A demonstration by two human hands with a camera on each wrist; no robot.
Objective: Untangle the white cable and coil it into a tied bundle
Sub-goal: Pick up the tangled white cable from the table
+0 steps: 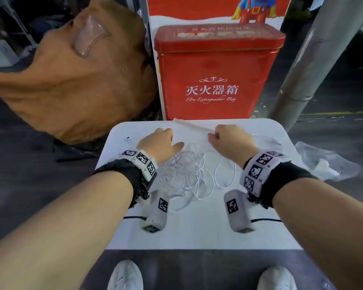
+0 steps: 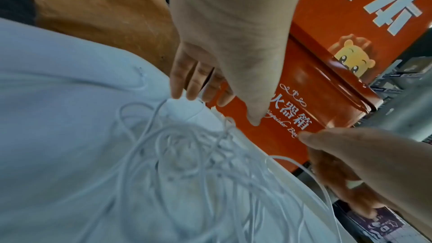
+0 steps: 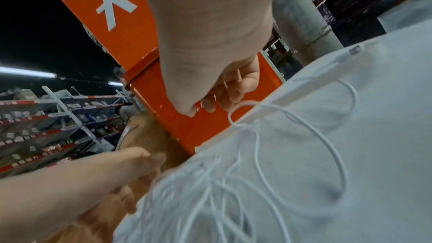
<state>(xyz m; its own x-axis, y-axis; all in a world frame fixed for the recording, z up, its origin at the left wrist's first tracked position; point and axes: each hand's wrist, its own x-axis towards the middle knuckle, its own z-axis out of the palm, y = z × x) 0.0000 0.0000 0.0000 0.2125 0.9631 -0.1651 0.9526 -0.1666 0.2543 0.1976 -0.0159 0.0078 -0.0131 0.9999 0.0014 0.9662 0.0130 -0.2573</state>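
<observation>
A: Head view: the white cable (image 1: pixel 187 174) is seen piled in loose loops at the frame's centre on the white table (image 1: pixel 197 233), sprawled left to right between both wrists. No clear long axis can be made out.

B: Agreed. The left hand (image 1: pixel 157 141) is laid flat, fingers straight, tips on a white adapter (image 2: pixel 189 110) near the far table edge. The right hand (image 1: pixel 228 139) is curled; a thin white strip (image 1: pixel 189 124) seems pinched, though that's hard to confirm.

A: Bare tabletop is left toward the bottom. The red box (image 1: pixel 216 80) is crowded against the far edge. In the wrist views the tangle is blurred.
</observation>
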